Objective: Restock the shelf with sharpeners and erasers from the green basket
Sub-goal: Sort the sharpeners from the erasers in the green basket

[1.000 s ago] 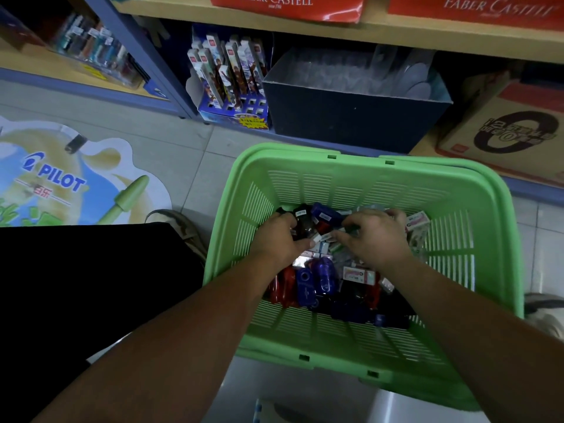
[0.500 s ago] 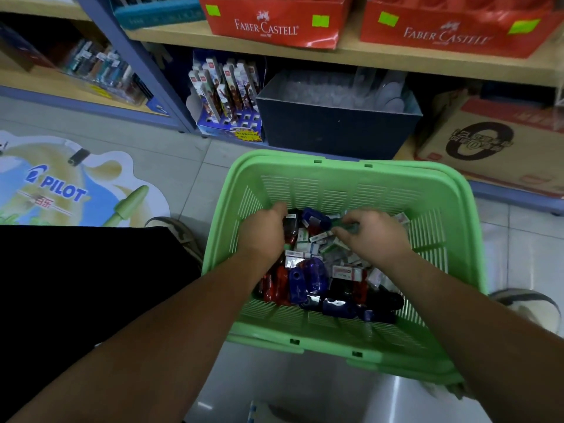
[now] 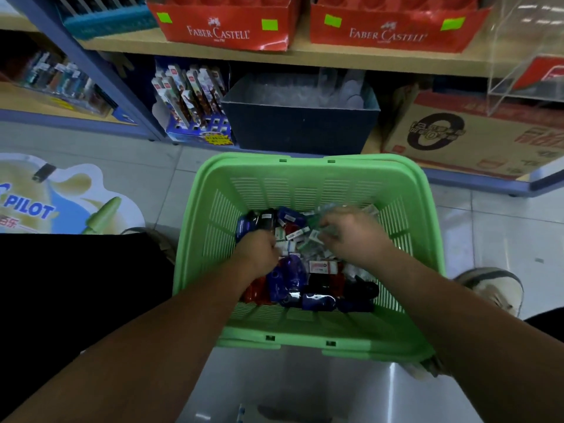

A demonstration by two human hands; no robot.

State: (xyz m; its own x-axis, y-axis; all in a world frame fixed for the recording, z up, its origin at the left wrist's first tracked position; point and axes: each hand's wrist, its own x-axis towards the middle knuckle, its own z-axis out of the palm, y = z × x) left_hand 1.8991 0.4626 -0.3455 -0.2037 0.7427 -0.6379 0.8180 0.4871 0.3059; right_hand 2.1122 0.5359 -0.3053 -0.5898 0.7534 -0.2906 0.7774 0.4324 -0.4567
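Observation:
The green basket [image 3: 305, 161] stands on the floor in front of me. A pile of blue, red and black sharpeners [image 3: 290, 279] and white-sleeved erasers [image 3: 323, 267] fills its bottom. My left hand [image 3: 256, 254] is down in the pile at the left, fingers curled round a bunch of blue and black sharpeners [image 3: 259, 222] that stick out above the fist. My right hand [image 3: 351, 236] is over the right of the pile. It is blurred, and its curled fingers pinch small green and clear packets [image 3: 320, 216].
The low shelf behind holds a pen display [image 3: 195, 99], a dark blue box [image 3: 302, 129] and a cardboard carton [image 3: 464, 138]. Red Faber-Castell boxes [image 3: 219, 25] sit on the board above, with a clear acrylic bin [image 3: 525, 71] at the right. My shoe [image 3: 494, 288] is by the basket's right side.
My left hand has closed round several sharpeners at the pile's left. My right hand has drawn up a little with small packets. The view has tilted up towards the shelf.

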